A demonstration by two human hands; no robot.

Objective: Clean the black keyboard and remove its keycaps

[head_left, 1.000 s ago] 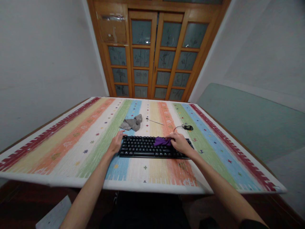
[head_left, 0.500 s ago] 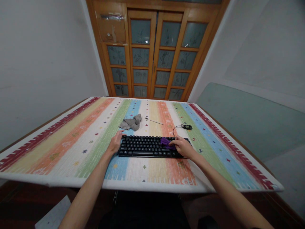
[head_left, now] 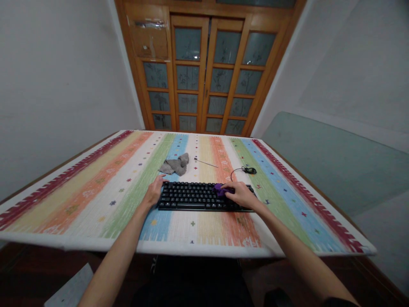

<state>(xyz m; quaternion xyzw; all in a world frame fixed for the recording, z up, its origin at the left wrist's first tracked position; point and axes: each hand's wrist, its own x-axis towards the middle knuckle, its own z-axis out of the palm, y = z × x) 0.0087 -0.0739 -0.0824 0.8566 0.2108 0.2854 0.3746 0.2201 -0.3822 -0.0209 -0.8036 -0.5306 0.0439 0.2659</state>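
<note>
A black keyboard (head_left: 188, 198) lies flat on the striped tablecloth in front of me. My left hand (head_left: 155, 190) holds its left end, with fingertips at the upper left corner and the thumb side hidden. Over the right part of the keys, my right hand (head_left: 240, 194) is closed on a crumpled purple cloth (head_left: 220, 190), pressing it against the keyboard. Just beyond the keyboard's upper left lies a crumpled grey cloth (head_left: 175, 165). A thin dark rod (head_left: 207, 163) with a small dark tip rests to the right of that cloth.
The keyboard's black cable (head_left: 249, 170) lies coiled beyond its right end. A striped tablecloth (head_left: 121, 204) covers the table, whose near edge runs below my forearms. A pale green panel (head_left: 332, 157) leans at the right wall. Wooden glazed doors (head_left: 206, 76) stand behind the table.
My right hand has shifted slightly left and up over the keys, bunching the purple cloth more tightly. My left hand keeps its place at the keyboard's left end.
</note>
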